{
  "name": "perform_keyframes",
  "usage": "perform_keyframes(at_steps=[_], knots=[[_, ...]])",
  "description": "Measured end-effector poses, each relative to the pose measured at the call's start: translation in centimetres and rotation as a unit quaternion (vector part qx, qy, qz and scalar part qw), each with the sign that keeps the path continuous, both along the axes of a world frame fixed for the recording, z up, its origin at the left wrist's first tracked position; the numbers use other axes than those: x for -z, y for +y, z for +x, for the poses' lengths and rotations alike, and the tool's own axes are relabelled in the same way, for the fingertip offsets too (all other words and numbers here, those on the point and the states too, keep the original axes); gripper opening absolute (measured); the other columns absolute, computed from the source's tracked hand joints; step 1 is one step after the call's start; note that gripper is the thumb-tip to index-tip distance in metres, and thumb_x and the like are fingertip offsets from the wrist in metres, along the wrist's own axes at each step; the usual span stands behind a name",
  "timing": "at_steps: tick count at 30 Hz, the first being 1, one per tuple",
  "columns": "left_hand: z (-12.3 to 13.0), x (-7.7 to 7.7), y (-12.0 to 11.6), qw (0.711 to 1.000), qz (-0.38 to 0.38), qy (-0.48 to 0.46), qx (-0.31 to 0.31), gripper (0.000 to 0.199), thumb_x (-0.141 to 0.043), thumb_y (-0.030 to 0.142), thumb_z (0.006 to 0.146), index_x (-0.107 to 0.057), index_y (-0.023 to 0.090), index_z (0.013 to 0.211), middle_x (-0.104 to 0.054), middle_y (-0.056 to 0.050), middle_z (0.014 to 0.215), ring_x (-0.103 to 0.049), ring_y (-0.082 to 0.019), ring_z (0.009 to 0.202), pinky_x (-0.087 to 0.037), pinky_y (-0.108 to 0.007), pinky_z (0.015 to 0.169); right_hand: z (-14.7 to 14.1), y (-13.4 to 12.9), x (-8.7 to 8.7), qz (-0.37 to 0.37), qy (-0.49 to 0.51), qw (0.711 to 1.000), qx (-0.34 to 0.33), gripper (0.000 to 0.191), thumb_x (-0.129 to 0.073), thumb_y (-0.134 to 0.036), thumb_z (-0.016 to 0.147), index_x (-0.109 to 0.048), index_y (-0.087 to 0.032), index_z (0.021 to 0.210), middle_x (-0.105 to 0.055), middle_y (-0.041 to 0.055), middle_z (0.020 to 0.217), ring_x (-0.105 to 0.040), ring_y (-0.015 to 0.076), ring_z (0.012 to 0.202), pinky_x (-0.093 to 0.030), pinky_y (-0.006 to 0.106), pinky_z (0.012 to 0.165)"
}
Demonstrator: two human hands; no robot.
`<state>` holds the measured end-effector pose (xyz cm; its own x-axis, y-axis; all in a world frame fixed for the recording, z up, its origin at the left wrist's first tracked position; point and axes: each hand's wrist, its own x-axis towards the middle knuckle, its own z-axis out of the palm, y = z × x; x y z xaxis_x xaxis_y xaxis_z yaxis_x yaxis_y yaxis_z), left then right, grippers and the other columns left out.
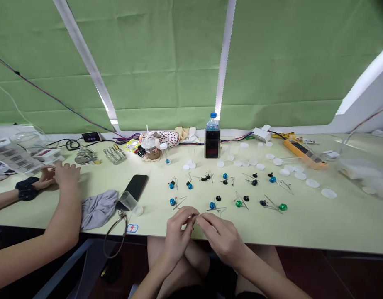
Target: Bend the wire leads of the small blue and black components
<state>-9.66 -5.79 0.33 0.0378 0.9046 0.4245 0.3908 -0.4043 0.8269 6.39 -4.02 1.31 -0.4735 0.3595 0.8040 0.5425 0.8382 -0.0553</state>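
At left, a co-worker's hands (56, 176) rest on the table (303, 232) by a black smartphone (135, 187). Centre-near, the person's left hand (177, 241) and right hand (224, 241) are together, pinching a tiny wire piece (193, 216) at the table edge, near blue-beaded wires (212, 205).

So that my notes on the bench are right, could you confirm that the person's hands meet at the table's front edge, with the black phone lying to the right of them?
Not quite: the head view shows the phone lying to the left of the hands, not the right. The left hand and right hand do meet at the table's front edge.
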Motion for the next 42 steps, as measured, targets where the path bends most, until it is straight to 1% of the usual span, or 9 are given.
perform_keyframes(at_steps=[3,8,10,16,18,24,31,37,42], knots=[[0.9,0.3,-0.6,0.999,0.027,0.012,0.018,0.02,-0.048,0.012,0.09,-0.066,0.018,0.096,-0.066,-0.007,0.094,-0.061,-0.016,0.088,-0.051,-0.028,0.078,0.4,0.0,0.3,-0.168,0.117,0.978,-0.038,0.017,-0.046,-0.013,0.094,-0.062,-0.016,0.099,-0.067,0.0064,0.083,-0.066,0.0138,0.071,-0.054,0.023,0.063],[1.8,-0.4,-1.6,0.999,0.018,-0.001,0.046,0.018,-0.05,0.015,0.09,-0.067,0.018,0.092,-0.066,-0.008,0.091,-0.062,-0.017,0.084,-0.051,-0.027,0.074,1.0,0.9,-0.3,-0.521,0.293,0.791,-0.131,0.018,-0.054,-0.033,0.092,-0.056,-0.02,0.105,-0.057,-0.0015,0.072,-0.061,0.0113,0.053,-0.053,0.022,0.046],[1.8,-0.8,-1.8,0.998,-0.02,-0.04,0.049,0.015,-0.054,0.019,0.089,-0.068,0.017,0.086,-0.066,-0.007,0.086,-0.062,-0.016,0.079,-0.051,-0.025,0.068,1.3,1.3,-0.2,-0.552,0.287,0.767,-0.155,0.018,-0.055,-0.035,0.091,-0.056,-0.019,0.1,-0.055,-0.0028,0.066,-0.059,0.0114,0.052,-0.051,0.022,0.046],[0.5,-1.6,-1.4,0.973,-0.116,-0.192,0.044,0.016,-0.061,0.027,0.085,-0.069,0.013,0.083,-0.064,-0.007,0.082,-0.063,-0.017,0.073,-0.057,-0.029,0.065,1.1,1.1,1.6,-0.323,0.18,0.921,-0.119,0.021,-0.045,-0.02,0.096,-0.065,-0.02,0.1,-0.055,0.0089,0.105,-0.062,0.0115,0.07,-0.053,0.026,0.061],[0.1,-1.7,-1.2,0.973,-0.11,-0.202,0.029,0.015,-0.062,0.027,0.085,-0.069,0.013,0.083,-0.064,-0.007,0.083,-0.063,-0.017,0.074,-0.058,-0.029,0.065,0.6,0.6,2.2,-0.261,0.158,0.947,-0.101,0.023,-0.045,-0.014,0.095,-0.063,-0.02,0.108,-0.056,0.0093,0.106,-0.063,0.0136,0.077,-0.054,0.027,0.066],[-0.6,-1.3,-0.8,0.99,-0.066,-0.119,-0.027,0.012,-0.06,0.024,0.087,-0.068,0.015,0.084,-0.065,-0.006,0.082,-0.061,-0.015,0.075,-0.052,-0.022,0.061,-1.1,-1.5,3.5,-0.207,0.139,0.966,-0.065,0.04,-0.047,-0.008,0.092,-0.046,-0.016,0.132,-0.064,0.0119,0.104,-0.064,0.0195,0.095,-0.056,0.032,0.079],[-0.2,-0.6,-0.5,0.999,-0.041,-0.004,0.011,0.014,-0.053,0.02,0.09,-0.066,0.017,0.085,-0.066,-0.006,0.086,-0.061,-0.016,0.079,-0.048,-0.023,0.066,-0.5,-2.1,2.6,-0.059,0.08,0.993,-0.059,0.028,-0.057,-0.007,0.086,-0.06,-0.015,0.113,-0.069,0.0092,0.084,-0.066,0.0197,0.074,-0.055,0.03,0.064],[0.7,-0.8,-0.9,0.996,-0.035,0.023,0.079,0.018,-0.049,0.016,0.091,-0.067,0.018,0.093,-0.066,-0.008,0.09,-0.062,-0.017,0.081,-0.05,-0.026,0.071,-0.2,-0.2,0.4,-0.141,0.188,0.971,-0.031,0.028,-0.049,-0.006,0.089,-0.065,-0.021,0.106,-0.064,0.0056,0.079,-0.064,0.0145,0.066,-0.052,0.025,0.055],[0.8,-0.9,-1.5,0.995,-0.038,-0.007,0.089,0.015,-0.053,0.015,0.089,-0.068,0.017,0.093,-0.068,-0.009,0.091,-0.063,-0.018,0.086,-0.052,-0.028,0.077,-0.2,0.7,0.4,-0.223,0.221,0.949,-0.023,0.025,-0.05,-0.01,0.091,-0.063,-0.021,0.109,-0.063,0.0065,0.091,-0.063,0.015,0.077,-0.053,0.026,0.065]])
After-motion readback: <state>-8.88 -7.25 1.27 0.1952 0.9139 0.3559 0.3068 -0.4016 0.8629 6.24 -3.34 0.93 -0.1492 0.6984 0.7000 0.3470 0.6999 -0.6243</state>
